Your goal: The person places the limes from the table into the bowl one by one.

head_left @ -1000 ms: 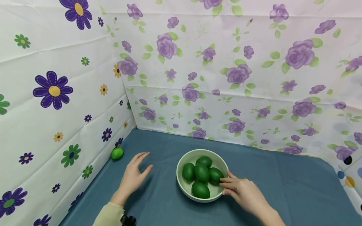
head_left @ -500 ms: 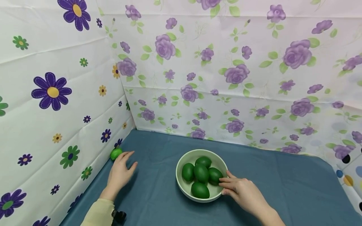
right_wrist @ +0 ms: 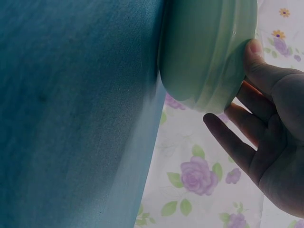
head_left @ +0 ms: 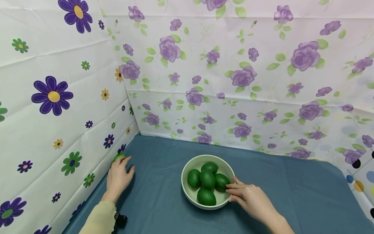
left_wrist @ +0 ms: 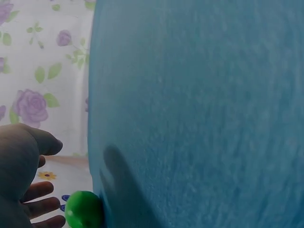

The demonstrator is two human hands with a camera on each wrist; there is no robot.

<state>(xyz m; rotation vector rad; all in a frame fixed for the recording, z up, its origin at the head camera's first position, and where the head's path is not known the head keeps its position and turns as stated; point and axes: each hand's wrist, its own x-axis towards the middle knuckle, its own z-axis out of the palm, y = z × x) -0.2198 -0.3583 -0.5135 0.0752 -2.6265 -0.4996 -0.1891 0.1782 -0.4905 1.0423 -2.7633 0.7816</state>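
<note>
A pale green bowl [head_left: 187, 195] holds several smooth, dark green oval fruits [head_left: 207, 179] that look like avocados. My right hand [head_left: 248, 198] holds the bowl's right rim. In the right wrist view the thumb [right_wrist: 255, 50] touches the bowl's outer wall [right_wrist: 204, 52], and some fingers pass behind the rim. At the table's left edge lies a bright green lime [left_wrist: 84, 209], mostly covered by my left hand [head_left: 118, 178] in the head view. The left wrist view shows that hand's fingers [left_wrist: 42, 207] spread beside the lime, with a small gap between.
A blue cloth [head_left: 163, 201] covers the table. White flowered sheets [head_left: 193, 74] stand along the back, and another sheet [head_left: 73, 130] borders the left side, close to the lime. A dark device [head_left: 120, 221] is strapped at the left wrist.
My left hand has moved leftward from open table to the lime and now covers much of it in the head view. The right hand and the bowl have stayed in place.
</note>
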